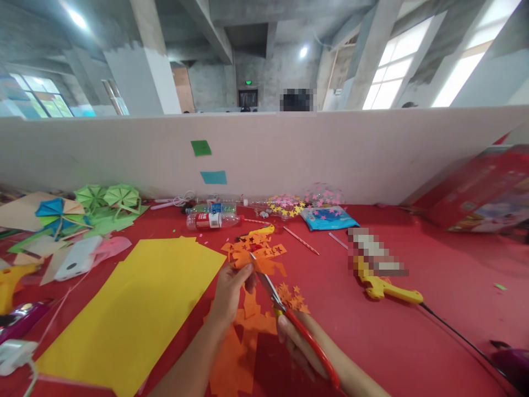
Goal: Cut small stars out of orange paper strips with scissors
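Observation:
Between thumb and fingers, my left hand [229,292] pinches a piece of orange paper [243,259] with ragged cut edges. My right hand [300,336] is closed around the red handles of a pair of scissors [276,298]. Their blades point up and left, with the tip at the orange paper. Whether the blades are parted is hard to tell. A small pile of orange paper stars [292,298] lies just beyond my right hand. Beneath my wrists are larger orange paper offcuts [231,358]. Orange strips with star-shaped holes [275,251] lie behind the held piece.
Yellow paper sheets [144,303] lie to the left, near green folded paper umbrellas [122,197]. Plastic bottles [215,221], a blue packet [328,219] and star-dotted clear balls stand along the white partition [264,149]. A yellow glue gun [388,292] with a black cable lies right.

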`<state>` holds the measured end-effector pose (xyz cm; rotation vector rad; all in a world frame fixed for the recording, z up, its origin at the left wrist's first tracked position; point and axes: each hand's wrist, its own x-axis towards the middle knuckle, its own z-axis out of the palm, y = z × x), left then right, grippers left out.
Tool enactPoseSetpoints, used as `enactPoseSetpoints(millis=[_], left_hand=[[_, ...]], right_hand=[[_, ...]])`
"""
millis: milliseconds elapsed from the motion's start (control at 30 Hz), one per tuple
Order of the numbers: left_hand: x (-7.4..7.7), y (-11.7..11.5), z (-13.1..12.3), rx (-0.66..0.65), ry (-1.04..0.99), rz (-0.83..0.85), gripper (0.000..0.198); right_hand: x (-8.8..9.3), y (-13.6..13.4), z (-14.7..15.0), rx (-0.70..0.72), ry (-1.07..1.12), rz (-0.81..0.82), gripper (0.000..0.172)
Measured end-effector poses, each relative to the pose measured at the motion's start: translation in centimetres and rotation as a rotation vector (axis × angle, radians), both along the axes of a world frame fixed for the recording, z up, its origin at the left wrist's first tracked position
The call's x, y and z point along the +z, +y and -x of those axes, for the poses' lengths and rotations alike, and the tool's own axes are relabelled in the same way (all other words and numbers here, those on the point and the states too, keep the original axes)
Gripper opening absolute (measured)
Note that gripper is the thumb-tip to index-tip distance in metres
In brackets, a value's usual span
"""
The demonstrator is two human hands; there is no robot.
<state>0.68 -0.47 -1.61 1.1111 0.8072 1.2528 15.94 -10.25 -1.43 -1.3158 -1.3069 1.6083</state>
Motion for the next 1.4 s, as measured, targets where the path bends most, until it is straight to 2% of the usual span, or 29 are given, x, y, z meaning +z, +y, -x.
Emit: enactPoseSetpoints(millis=[233,500,667,800,967,1067,1200,1300,1400], left_hand=[[-0.1,-0.1,-0.1,-0.001,0.007,0.019,0.029],[0.0,-0.1,0.0,-0.011,-0.007,0.017,0.028],[0.0,0.0,0.0,0.001,-0.043,0.038,0.021],[0.6,0.1,0.3,0.058,-0.071,0.063,0.016],[0.8,0.6,0.8,0.156,-0.094,0.079,0.021],[0.5,0.9,1.1,0.21,-0.038,0.076,0.02],[0.6,0.9,1.3,0.224,0.122,-0.05,0.025],[1.0,0.7,1.3,0.216,0.251,-0.148,0.028],[1.2,0.5,1.3,0.211,0.317,-0.156,0.026]], right_hand=[[-0.1,-0.2,0.5,-0.058,-0.014,0.015,0.057],[0.5,-0.1,0.4,-0.058,-0.037,0.017,0.056],[0.0,0.1,0.2,-0.054,-0.06,0.025,0.057],[-0.4,0.3,-0.1,-0.036,-0.069,0.003,0.059],[-0.6,0.4,-0.4,-0.04,-0.088,-0.008,0.055],[-1.0,0.7,-0.4,-0.017,-0.114,-0.011,0.059],[-1.4,0.9,-0.3,0.032,-0.136,-0.031,0.063],[-1.1,0.7,-0.3,0.024,-0.133,-0.039,0.061],[-0.6,0.4,-0.3,0.017,-0.128,-0.053,0.059]])
